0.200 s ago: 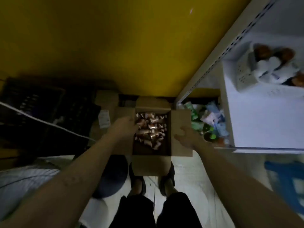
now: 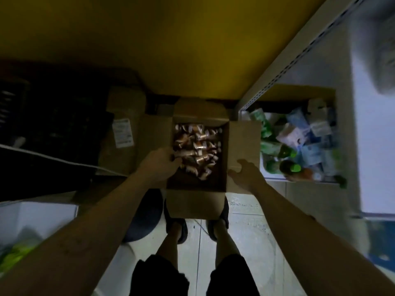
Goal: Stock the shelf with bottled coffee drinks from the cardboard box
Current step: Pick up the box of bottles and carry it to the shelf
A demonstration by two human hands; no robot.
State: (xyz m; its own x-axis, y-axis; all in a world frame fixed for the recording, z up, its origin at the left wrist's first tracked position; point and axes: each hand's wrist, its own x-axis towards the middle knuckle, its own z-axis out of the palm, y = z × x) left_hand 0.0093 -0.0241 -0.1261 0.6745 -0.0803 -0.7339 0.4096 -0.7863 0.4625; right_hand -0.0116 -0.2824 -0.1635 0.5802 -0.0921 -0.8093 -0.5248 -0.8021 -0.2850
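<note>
Head view looks straight down in dim light at an open cardboard box standing on the pale tiled floor, just beyond the person's feet in dark slippers. All four flaps are folded outward. Inside, bottled coffee drinks with copper-brown wrapping and pale caps lie jumbled across the far and middle part of the box, while the near end of the interior is dark and bare.

At the left edge of the opening, the left hand reaches in; its fingers are curled around the end of one bottle in the pile, though the low light hides how firmly it is closed. On the right flap rests the right hand, fingers spread apart and flat against the cardboard, with nothing between them.

To the right rises the white metal shelf, its perforated upright running diagonally toward the far right. On its lowest level, close beside the box's right flap, is a heap of green, blue and white packaged goods. Left of the box sit another carton with a white label and dark crates. A yellow wall fills the far side.
</note>
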